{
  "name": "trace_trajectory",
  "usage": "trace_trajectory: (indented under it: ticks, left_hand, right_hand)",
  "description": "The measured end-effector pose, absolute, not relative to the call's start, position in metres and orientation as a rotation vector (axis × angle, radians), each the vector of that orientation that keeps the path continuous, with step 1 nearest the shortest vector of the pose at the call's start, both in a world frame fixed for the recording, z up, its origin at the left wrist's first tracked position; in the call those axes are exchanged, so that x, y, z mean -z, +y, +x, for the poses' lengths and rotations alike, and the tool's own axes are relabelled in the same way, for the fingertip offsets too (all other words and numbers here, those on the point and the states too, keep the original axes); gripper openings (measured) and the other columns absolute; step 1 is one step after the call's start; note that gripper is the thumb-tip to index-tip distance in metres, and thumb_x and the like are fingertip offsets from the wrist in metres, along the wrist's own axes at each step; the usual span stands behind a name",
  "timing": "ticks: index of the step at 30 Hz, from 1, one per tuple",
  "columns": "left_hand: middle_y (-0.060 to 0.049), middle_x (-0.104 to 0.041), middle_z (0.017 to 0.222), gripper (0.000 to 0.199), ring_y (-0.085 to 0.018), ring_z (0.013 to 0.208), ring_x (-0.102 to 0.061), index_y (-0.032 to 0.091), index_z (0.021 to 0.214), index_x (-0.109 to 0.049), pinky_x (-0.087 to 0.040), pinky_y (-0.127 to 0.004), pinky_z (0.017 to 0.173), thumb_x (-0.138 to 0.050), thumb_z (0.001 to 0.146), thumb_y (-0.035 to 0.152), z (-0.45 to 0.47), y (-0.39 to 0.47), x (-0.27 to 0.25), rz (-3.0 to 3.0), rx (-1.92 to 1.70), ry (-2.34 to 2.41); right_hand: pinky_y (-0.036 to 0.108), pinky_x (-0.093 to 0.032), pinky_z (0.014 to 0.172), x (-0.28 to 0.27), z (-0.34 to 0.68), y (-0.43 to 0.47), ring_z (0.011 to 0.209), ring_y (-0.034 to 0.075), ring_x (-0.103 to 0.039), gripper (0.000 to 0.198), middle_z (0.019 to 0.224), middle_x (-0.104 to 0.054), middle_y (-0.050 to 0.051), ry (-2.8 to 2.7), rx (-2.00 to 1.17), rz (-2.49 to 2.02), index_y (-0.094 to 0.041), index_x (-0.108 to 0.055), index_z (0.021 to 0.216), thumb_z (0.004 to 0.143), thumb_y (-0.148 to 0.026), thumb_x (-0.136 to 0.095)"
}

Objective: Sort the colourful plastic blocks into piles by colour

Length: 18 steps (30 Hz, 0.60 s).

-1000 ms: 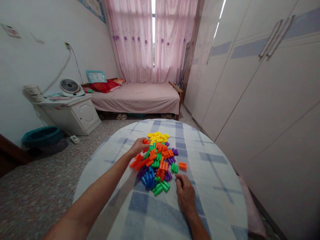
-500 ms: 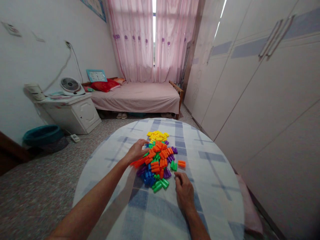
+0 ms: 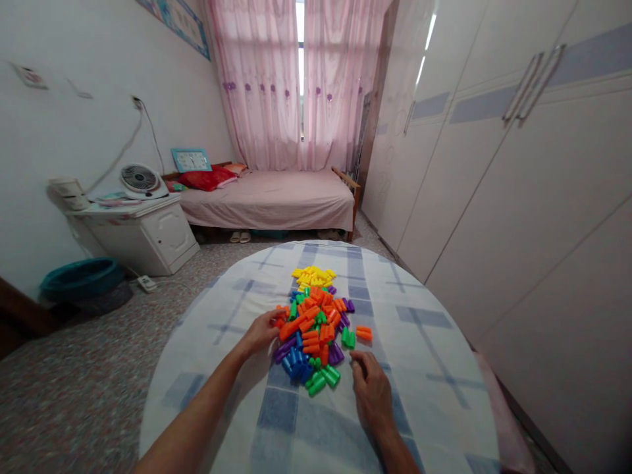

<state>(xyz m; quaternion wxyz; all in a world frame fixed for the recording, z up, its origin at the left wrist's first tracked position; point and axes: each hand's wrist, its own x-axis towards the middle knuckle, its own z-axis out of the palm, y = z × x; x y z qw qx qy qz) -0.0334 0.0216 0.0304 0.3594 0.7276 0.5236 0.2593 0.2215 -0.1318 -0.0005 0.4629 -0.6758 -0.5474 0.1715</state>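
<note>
A heap of toy building blocks shaped like joined tubes lies on the table. It has yellow blocks [image 3: 315, 276] at the far end, orange blocks [image 3: 311, 319] on top, blue blocks [image 3: 297, 365] and green blocks [image 3: 323, 378] nearer me, and purple blocks [image 3: 336, 354] among them. At the heap's left edge, my left hand [image 3: 261, 332] has its fingers closed on an orange block [image 3: 283, 311], partly hidden by the fingertips. My right hand [image 3: 372, 390] rests on the cloth right of the heap, fingers curled with nothing visible in them. Just beyond it lies a separate orange block [image 3: 364, 334].
The round table wears a blue-and-white checked cloth [image 3: 429, 408]. Beyond it stands a bed [image 3: 271, 197]. White wardrobes [image 3: 533, 217] line the right side. At left are a white cabinet [image 3: 168, 240] with a fan [image 3: 141, 179] and a teal bin [image 3: 81, 280].
My left hand has drawn back from over the heap to its left edge, with an orange block at its fingertips. My right hand stays in nearly the same place. The view has tilted slightly.
</note>
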Motion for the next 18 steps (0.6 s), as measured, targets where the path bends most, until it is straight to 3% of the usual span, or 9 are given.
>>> trace_trajectory:
  ticks: [5, 10, 14, 18]
  left_hand:
    - [-0.006, -0.069, 0.103, 0.057, -0.017, 0.084, -0.064, 0.015, 0.126, -0.051, -0.049, -0.026, 0.073, -0.047, 0.069, 0.018, -0.018, 0.028, -0.023, 1.774, -0.848, 1.423]
    - [-0.001, -0.071, 0.090, 0.044, -0.018, 0.085, -0.064, 0.025, 0.121, -0.057, -0.045, -0.024, 0.072, -0.050, 0.078, 0.032, -0.016, 0.039, -0.049, 2.034, -0.582, 1.543]
    - [-0.003, -0.070, 0.097, 0.040, -0.019, 0.089, -0.064, 0.024, 0.117, -0.060, -0.044, -0.025, 0.073, -0.050, 0.080, 0.035, -0.012, 0.063, -0.069, 2.164, -0.381, 1.616]
    - [-0.009, -0.059, 0.121, 0.047, -0.018, 0.104, -0.059, 0.019, 0.128, -0.050, -0.042, -0.023, 0.085, -0.047, 0.084, 0.033, 0.005, 0.109, -0.066, 2.181, -0.420, 1.768]
  right_hand:
    - [0.029, -0.047, 0.079, -0.001, 0.222, -0.135, 0.089, 0.020, -0.062, 0.026, 0.096, -0.067, 0.006, -1.272, -0.486, -1.666, -0.020, -0.064, 0.096, 0.084, -0.031, -0.044]
    - [0.029, -0.050, 0.077, -0.023, 0.239, -0.126, 0.090, 0.021, -0.064, 0.032, 0.103, -0.068, 0.007, -1.228, -0.652, -1.628, -0.020, -0.064, 0.103, 0.081, -0.039, -0.049]
    - [0.032, -0.052, 0.074, -0.050, 0.266, -0.071, 0.085, 0.020, -0.064, 0.040, 0.106, -0.066, 0.007, -1.315, -0.702, -1.573, -0.021, -0.059, 0.112, 0.080, -0.043, -0.051]
    - [0.032, -0.051, 0.076, -0.062, 0.285, 0.018, 0.081, 0.017, -0.064, 0.044, 0.106, -0.064, 0.008, -1.484, -0.622, -1.703, -0.018, -0.055, 0.117, 0.078, -0.038, -0.053]
